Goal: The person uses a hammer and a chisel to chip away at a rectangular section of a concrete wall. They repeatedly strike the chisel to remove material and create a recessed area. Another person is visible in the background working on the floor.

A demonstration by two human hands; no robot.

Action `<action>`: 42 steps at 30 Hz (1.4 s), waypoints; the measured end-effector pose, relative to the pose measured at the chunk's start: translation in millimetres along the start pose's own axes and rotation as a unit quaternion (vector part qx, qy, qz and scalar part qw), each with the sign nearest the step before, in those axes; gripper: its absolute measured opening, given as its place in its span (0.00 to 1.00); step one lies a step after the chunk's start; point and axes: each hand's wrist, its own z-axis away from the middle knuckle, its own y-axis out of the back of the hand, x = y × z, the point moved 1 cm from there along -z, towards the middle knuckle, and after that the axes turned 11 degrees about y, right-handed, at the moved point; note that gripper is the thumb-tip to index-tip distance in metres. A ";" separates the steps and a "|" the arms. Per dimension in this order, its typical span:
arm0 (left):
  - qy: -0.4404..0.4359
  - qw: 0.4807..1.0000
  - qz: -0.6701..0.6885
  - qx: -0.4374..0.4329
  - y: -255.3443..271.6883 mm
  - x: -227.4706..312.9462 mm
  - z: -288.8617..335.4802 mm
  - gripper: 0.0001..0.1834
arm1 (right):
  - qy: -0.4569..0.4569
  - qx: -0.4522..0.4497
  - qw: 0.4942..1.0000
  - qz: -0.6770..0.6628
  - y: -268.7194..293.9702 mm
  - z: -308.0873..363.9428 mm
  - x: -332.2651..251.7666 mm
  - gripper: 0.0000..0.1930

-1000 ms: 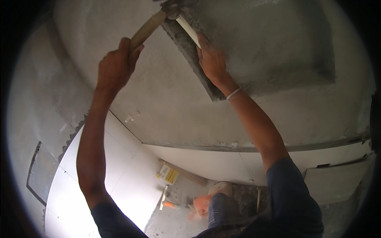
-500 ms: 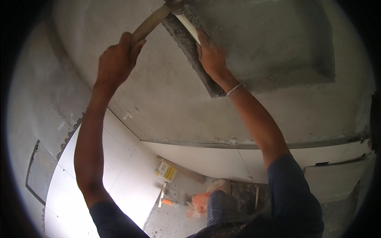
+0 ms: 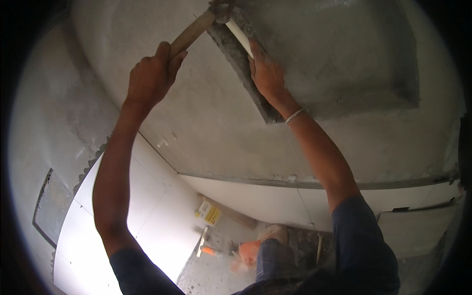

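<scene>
My left hand point(image 3: 152, 76) is closed round a thick wooden handle point(image 3: 191, 34), raised toward the top of the view. A dark tool head point(image 3: 222, 9) sits at the handle's far end, partly cut off, so its exact kind is unclear. Opposite, my right hand point(image 3: 268, 73) grips a pale, slim rod point(image 3: 239, 39) whose upper end meets or passes close by that dark head; contact cannot be made out. Both hands are up at a grey cement wall point(image 3: 211, 128). The right one is over the rough, dark edge point(image 3: 241, 69) of a rectangular recess point(image 3: 339, 54).
Large white panels point(image 3: 152, 196) line the lower walls. On the floor lie a white-and-yellow container point(image 3: 209, 214), a wooden strip point(image 3: 236, 216), an orange-handled tool point(image 3: 210, 251), an orange bag-like thing point(image 3: 250, 251) and a stick-like handle point(image 3: 319, 248). A pale slab point(image 3: 418, 231) leans at right.
Both hands and the things they hold sit slightly lower and further right in the picture, as does the wall. Both grips stay the same.
</scene>
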 end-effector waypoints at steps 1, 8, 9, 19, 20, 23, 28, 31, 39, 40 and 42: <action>-0.022 0.999 0.026 0.025 8.6 4.3 3.7 0.19 | 0.009 0.011 1.000 -0.007 -3.3 6.0 0.8 0.27; -0.170 0.936 0.248 0.185 82.6 61.9 -12.4 0.19 | 0.099 0.089 0.991 0.007 -11.3 22.2 25.5 0.26; -0.177 0.939 0.241 0.171 87.4 61.2 -12.4 0.19 | 0.101 0.085 0.991 -0.002 -9.3 22.3 24.5 0.26; -0.037 0.996 -0.005 0.083 66.0 15.2 -3.6 0.21 | 0.135 0.037 0.985 0.102 -1.8 19.5 22.0 0.27; -0.044 0.992 0.027 0.118 73.8 15.8 -6.5 0.21 | 0.148 0.043 0.979 0.130 -1.2 17.4 22.6 0.27; -0.137 0.968 0.126 0.169 93.8 26.5 -15.0 0.22 | 0.170 0.052 0.968 0.175 9.4 19.7 14.0 0.26; -0.149 0.979 0.034 0.133 80.3 37.0 -20.6 0.19 | 0.183 0.073 0.965 0.170 18.0 13.8 7.7 0.25; -0.096 0.993 -0.059 0.035 57.5 22.7 -23.0 0.21 | 0.196 0.098 0.959 0.180 20.7 13.9 10.4 0.24; -0.169 0.945 0.195 0.200 123.3 75.2 -21.9 0.16 | 0.192 0.055 0.962 0.188 14.2 17.7 17.4 0.23; -0.195 0.934 0.231 0.193 116.7 70.4 -28.1 0.17 | 0.191 0.050 0.961 0.193 13.6 17.0 17.0 0.23; -0.175 0.959 0.154 0.163 93.0 50.6 -33.3 0.19 | 0.196 0.071 0.962 0.176 11.1 17.6 12.7 0.23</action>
